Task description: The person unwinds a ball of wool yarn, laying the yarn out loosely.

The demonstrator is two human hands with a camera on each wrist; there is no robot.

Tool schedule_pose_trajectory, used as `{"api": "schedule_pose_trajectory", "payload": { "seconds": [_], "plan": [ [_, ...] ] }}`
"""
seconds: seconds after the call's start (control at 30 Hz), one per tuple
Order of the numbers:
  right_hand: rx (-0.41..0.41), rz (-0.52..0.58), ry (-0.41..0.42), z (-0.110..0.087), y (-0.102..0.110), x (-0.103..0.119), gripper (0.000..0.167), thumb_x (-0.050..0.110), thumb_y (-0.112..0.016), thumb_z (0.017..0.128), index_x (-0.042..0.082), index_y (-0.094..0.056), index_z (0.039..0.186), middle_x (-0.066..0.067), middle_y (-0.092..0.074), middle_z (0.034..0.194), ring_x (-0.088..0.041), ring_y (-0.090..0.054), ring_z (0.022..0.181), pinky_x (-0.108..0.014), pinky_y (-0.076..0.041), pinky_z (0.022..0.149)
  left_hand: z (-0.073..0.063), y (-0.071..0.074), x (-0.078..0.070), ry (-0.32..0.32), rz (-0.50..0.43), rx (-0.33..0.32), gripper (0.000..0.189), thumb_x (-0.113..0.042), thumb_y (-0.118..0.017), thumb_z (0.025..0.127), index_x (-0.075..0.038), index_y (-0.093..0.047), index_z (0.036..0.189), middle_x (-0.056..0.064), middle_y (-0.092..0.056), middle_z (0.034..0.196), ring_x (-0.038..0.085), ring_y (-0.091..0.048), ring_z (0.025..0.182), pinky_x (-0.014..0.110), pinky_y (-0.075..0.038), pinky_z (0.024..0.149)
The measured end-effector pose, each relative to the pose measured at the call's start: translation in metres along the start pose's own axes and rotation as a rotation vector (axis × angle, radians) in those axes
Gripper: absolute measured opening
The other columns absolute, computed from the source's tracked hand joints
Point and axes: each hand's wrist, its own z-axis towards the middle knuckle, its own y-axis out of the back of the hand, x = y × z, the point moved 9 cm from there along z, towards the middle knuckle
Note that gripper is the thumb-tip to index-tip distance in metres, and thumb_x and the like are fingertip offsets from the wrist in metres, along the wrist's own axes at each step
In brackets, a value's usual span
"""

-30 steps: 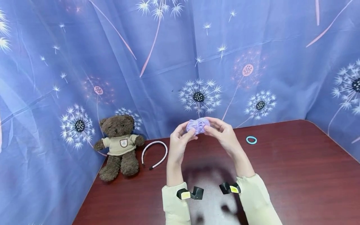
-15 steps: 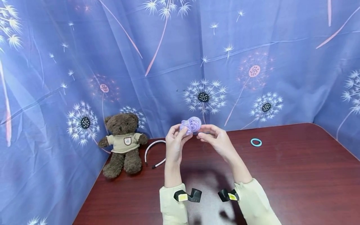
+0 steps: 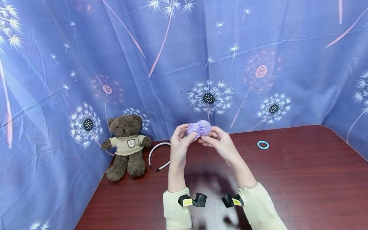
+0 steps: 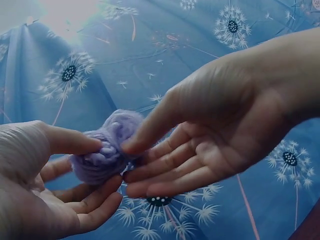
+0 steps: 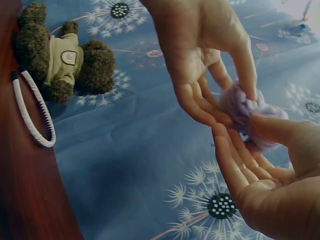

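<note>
A small skein of lilac yarn, tied in at its middle, is held up above the back of the table. My left hand pinches its left end, thumb in front and fingers behind. On the other side, my right hand holds it between thumb and fingers. Close up in the left wrist view, both thumbs press on the yarn near the tied middle, while the fingers support it from below. The right wrist view shows the fingertips of the two hands meeting beneath the yarn.
A brown teddy bear in a beige shirt sits at the back left of the dark red table. Beside it lies a white headband, partly behind my left arm. A turquoise ring lies to the right. Blue dandelion-print cloth hangs behind.
The yarn has been turned between my hands. My right fingers loosened at its right end half a second ago and now hold it again. The head view has shifted slightly.
</note>
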Motion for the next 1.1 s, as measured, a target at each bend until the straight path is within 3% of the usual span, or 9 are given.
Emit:
{"api": "schedule_pose_trajectory", "payload": {
  "seconds": [0.17,0.33,0.4,0.5,0.6,0.7,0.8,0.93,1.1],
  "plan": [
    [0.004,0.0,0.016,0.0,0.005,0.004,0.04,-0.006,-0.05,0.095,-0.013,-0.044,0.133,-0.003,-0.069,0.106,-0.003,-0.069,0.086,-0.026,-0.059,0.085,-0.001,-0.001,-0.011,-0.079,0.027,0.062,0.035,0.018,-0.061,0.077,-0.001,-0.063,0.106,-0.001,-0.069,0.103,0.009,-0.065,0.083,0.019,-0.053,0.072],
    [-0.02,0.007,-0.001,-0.001,0.01,0.007,0.037,0.006,-0.044,0.101,-0.011,-0.046,0.134,0.004,-0.064,0.107,-0.002,-0.068,0.088,-0.025,-0.058,0.085,-0.001,-0.001,-0.016,-0.119,0.072,0.122,0.039,0.02,-0.061,0.076,-0.016,-0.066,0.092,0.012,-0.069,0.114,0.011,-0.067,0.093,0.019,-0.054,0.077],
    [-0.018,-0.027,0.005,-0.002,0.01,0.01,0.038,0.012,-0.046,0.102,-0.008,-0.048,0.135,0.0,-0.064,0.111,-0.001,-0.067,0.09,-0.023,-0.058,0.085,-0.002,-0.002,-0.016,-0.119,0.09,0.137,0.041,0.02,-0.062,0.076,-0.019,-0.065,0.088,0.017,-0.067,0.117,0.01,-0.067,0.096,0.019,-0.054,0.078],
    [0.0,-0.12,0.038,-0.004,0.006,0.015,0.039,0.013,-0.052,0.1,-0.002,-0.051,0.136,-0.015,-0.064,0.12,0.001,-0.065,0.092,-0.02,-0.057,0.084,-0.003,-0.002,-0.015,-0.115,0.104,0.14,0.035,0.021,-0.061,0.076,-0.013,-0.063,0.087,0.024,-0.064,0.119,0.01,-0.067,0.095,0.019,-0.054,0.077],
    [0.013,-0.201,0.076,-0.007,0.003,0.019,0.043,0.009,-0.06,0.095,0.0,-0.051,0.137,-0.026,-0.061,0.128,0.003,-0.065,0.093,-0.018,-0.056,0.083,-0.004,-0.003,-0.015,-0.12,0.135,0.139,0.022,0.02,-0.061,0.076,0.003,-0.059,0.09,0.029,-0.062,0.12,0.008,-0.067,0.094,0.017,-0.053,0.075],
    [-0.002,-0.226,0.097,-0.01,0.004,0.022,0.044,0.006,-0.062,0.093,0.0,-0.052,0.135,-0.028,-0.06,0.128,0.003,-0.065,0.092,-0.017,-0.055,0.081,-0.005,-0.005,-0.016,-0.131,0.176,0.153,0.021,0.018,-0.062,0.077,0.014,-0.053,0.096,0.031,-0.06,0.12,0.006,-0.066,0.093,0.017,-0.052,0.074],
    [-0.04,-0.222,0.121,-0.01,0.007,0.024,0.04,0.004,-0.063,0.092,-0.002,-0.056,0.13,-0.027,-0.062,0.124,0.002,-0.066,0.09,-0.017,-0.055,0.077,-0.006,-0.008,-0.017,-0.147,0.204,0.174,0.022,0.017,-0.064,0.078,0.015,-0.052,0.096,0.032,-0.059,0.121,0.006,-0.066,0.094,0.017,-0.052,0.076],
    [-0.092,-0.203,0.165,-0.011,0.011,0.028,0.033,0.003,-0.065,0.09,-0.005,-0.06,0.121,-0.005,-0.071,0.11,0.001,-0.065,0.083,-0.017,-0.054,0.072,-0.007,-0.012,-0.018,-0.149,0.192,0.216,0.022,0.017,-0.063,0.078,0.015,-0.051,0.096,0.031,-0.058,0.122,0.006,-0.065,0.098,0.018,-0.052,0.08],
    [-0.116,-0.154,0.197,-0.012,0.014,0.033,0.03,0.0,-0.066,0.089,-0.005,-0.061,0.117,0.022,-0.067,0.095,0.001,-0.066,0.082,-0.016,-0.054,0.069,-0.01,-0.016,-0.018,-0.123,0.21,0.288,0.028,0.016,-0.063,0.077,0.013,-0.05,0.102,0.026,-0.056,0.129,0.006,-0.063,0.1,0.018,-0.051,0.08]
  ]
}}
